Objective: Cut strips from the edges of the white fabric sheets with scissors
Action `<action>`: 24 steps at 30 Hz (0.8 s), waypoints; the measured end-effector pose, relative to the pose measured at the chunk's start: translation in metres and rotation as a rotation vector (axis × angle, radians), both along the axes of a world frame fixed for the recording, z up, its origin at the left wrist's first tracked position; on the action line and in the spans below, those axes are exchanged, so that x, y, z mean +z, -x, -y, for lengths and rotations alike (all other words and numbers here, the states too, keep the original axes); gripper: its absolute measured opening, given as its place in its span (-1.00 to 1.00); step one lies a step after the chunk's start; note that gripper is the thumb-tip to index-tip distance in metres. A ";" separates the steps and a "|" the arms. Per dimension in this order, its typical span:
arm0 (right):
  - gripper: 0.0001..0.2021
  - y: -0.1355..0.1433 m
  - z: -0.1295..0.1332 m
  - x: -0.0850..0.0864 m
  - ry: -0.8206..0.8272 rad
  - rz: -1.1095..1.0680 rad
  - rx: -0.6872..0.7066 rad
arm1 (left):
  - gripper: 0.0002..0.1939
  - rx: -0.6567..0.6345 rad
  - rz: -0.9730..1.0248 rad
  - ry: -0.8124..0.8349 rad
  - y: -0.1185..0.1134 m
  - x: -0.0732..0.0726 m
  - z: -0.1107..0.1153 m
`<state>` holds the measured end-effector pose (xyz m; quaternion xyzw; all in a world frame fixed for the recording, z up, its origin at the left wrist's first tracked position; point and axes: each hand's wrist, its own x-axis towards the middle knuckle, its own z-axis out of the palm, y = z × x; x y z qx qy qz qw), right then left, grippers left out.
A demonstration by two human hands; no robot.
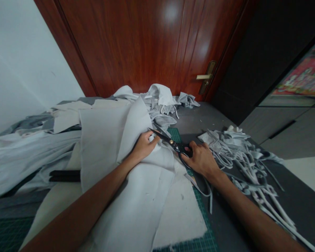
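A reddish wooden door (147,45) with a brass handle (206,76) is standing behind a grey table (199,120) that is carrying heaps of pale cloth. The left hand (144,145) is gripping a fold of the white fabric sheet (136,196), fingers curled and pinching the cloth near the blade tips. The right hand (201,159) is holding black scissors (170,140), fingers closed around the handles, blades parted and pointing left into the fabric above a green cutting mat (202,241). A pile of cut strips (241,154) is lying just right of that hand. To cut well, I judge the left hand should be keeping the cloth taut, fingertips clear of the blades. No writing or brand is showing legibly.
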<state>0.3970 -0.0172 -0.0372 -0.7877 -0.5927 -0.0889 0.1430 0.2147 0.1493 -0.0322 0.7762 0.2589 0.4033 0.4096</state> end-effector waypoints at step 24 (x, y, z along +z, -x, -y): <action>-0.73 0.002 0.000 -0.003 0.034 -0.004 0.012 | -0.71 0.003 0.002 0.007 -0.002 -0.001 -0.001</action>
